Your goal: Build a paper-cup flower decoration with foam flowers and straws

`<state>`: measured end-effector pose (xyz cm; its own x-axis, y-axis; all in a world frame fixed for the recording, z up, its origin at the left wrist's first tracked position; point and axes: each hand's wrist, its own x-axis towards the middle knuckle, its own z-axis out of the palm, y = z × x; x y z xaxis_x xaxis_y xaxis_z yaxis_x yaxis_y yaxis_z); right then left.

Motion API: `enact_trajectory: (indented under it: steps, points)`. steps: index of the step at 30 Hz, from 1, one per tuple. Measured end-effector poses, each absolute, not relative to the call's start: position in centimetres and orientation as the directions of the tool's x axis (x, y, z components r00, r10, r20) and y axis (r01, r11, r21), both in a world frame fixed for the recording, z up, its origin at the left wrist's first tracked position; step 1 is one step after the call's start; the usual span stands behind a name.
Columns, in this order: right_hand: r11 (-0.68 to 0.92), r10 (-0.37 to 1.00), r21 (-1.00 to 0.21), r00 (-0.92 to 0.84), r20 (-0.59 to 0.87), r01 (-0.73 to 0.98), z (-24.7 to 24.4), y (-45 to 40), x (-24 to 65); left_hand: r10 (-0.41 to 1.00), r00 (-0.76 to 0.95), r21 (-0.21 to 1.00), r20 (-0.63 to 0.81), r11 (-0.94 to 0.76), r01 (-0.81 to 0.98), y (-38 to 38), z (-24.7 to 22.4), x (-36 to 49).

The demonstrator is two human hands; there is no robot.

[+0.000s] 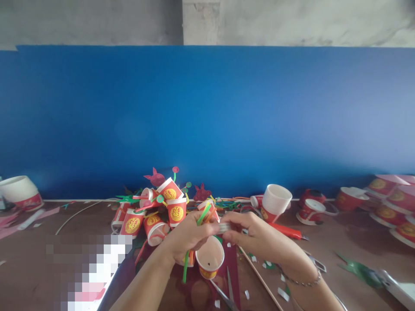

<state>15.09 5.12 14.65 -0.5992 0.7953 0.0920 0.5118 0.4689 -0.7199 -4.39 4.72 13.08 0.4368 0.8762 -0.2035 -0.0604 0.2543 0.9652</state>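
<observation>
My left hand (191,235) is closed around a green drinking straw (185,268) and an orange straw (211,214). Between both hands is a small pale piece (223,228), blurred, whose kind I cannot make out. The thumb and fingers of my right hand (246,231) pinch its right side. Just below the hands stands an upright red and white paper cup (210,270), its open mouth facing me. Scissors (229,298) with parted blades lie in front of the cup on dark red sheet material (194,285).
Decorated paper cups (177,211) with straws and cut-out shapes are heaped behind my left hand. A cup stack (277,201) stands behind my right. An orange-handled tool (287,231), a thin stick (261,278) and paper scraps (283,294) lie rightward. More cups (394,209) crowd the far right.
</observation>
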Motion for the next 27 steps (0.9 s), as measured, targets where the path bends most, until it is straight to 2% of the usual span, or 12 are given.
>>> enact_trajectory:
  steps: [3, 5, 13, 19, 22, 25, 27]
  points:
    - [0.422, 0.76, -0.817, -0.644, 0.083, 0.393, 14.5, 5.3, 15.2, 0.852, 0.484, 0.942, -0.199, 0.303, -0.147, 4.8, 12.9, -4.7]
    - [0.406, 0.751, -0.84, -0.655, 0.083, 0.359, 14.5, 5.5, 15.3, 0.845, 0.496, 0.932, -0.2, 0.32, -0.17, 4.9, 12.7, -4.8]
    - [0.48, 0.792, -0.712, -0.601, 0.102, 0.513, 14.8, 5.1, 15.1, 0.877, 0.413, 0.955, -0.245, 0.291, -0.052, 5.1, 12.8, -4.4]
    - [0.493, 0.811, -0.672, -0.572, 0.124, 0.553, 14.7, 5.0, 14.6, 0.911, 0.366, 0.98, -0.189, 0.201, 0.007, 5.1, 12.9, -4.4]
    - [0.478, 0.767, -0.776, -0.627, 0.139, 0.413, 14.4, 5.5, 14.8, 0.862, 0.466, 0.959, -0.198, 0.268, -0.089, 5.2, 12.9, -4.9]
    - [0.382, 0.699, -0.907, -0.697, 0.16, 0.175, 14.3, 5.8, 15.2, 0.82, 0.55, 0.933, -0.157, 0.306, -0.19, 5.3, 13.0, -5.4]
    - [0.313, 0.685, -0.946, -0.709, 0.168, 0.078, 14.3, 5.8, 15.3, 0.812, 0.569, 0.927, -0.128, 0.302, -0.223, 5.3, 13.0, -5.6]
